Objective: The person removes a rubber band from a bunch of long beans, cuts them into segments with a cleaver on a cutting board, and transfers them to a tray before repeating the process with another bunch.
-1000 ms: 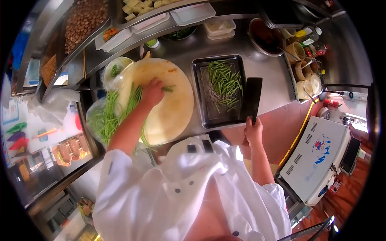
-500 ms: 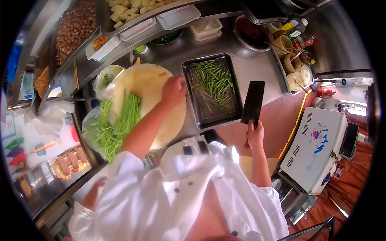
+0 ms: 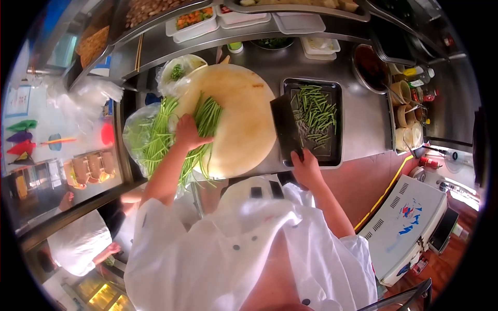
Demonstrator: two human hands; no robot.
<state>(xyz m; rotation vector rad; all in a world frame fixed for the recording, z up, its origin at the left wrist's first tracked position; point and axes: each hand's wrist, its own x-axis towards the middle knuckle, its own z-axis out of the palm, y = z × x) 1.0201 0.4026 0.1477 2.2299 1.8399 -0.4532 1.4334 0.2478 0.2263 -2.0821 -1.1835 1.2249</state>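
My left hand [image 3: 189, 133] lies over long green stalks [image 3: 208, 115], which look like garlic scapes, at the left of the round cutting board [image 3: 246, 122]. Its thumb is stretched out to the right, away from the fingers, which are partly hidden among the stalks. In my right hand [image 3: 307, 167] is a cleaver [image 3: 285, 127] with a broad dark blade, held by the handle. The blade hangs between the board's right edge and a dark metal tray [image 3: 332, 155], covering part of the tray's left rim. Short cut green pieces [image 3: 317, 111] lie in that tray.
A plastic bag [image 3: 136, 129] lies under more stalks at the left. Behind the board stands a bowl [image 3: 194, 63] in plastic. White containers [image 3: 194, 32] line the shelf, and a sauce bowl [image 3: 369, 67] stands at the back right. Another person [image 3: 80, 241] appears at lower left.
My left hand has moved from the board's right side left onto the stalks. The cleaver has swung from right of the tray to its left side. The view has shifted.
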